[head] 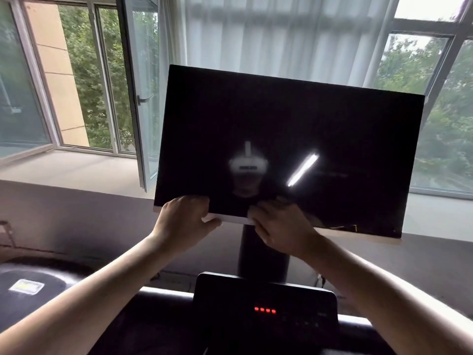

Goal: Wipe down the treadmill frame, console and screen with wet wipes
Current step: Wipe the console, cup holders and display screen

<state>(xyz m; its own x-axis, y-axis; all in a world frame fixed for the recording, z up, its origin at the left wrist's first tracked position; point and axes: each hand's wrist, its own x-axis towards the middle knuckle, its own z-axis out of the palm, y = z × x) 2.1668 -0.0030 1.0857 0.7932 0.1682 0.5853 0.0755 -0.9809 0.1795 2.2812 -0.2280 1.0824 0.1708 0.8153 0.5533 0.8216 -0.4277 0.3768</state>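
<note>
Hands: the low edge of the screen [289, 139] was gripped by left hand [184, 217] and right hand [280, 228].
Seen: no wipe.
Done: could not be told.

Left hand [184, 218], right hand [281, 233]: seemingly curled.

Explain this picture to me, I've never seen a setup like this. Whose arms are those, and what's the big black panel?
The camera sits on a person's head, looking forward and down, so the arms are their own. The black panel is the treadmill's screen, dark and tilted, on a post. Below it is the console with red lights. The left hand and right hand both grip the screen's lower edge. A window stands behind.
</note>
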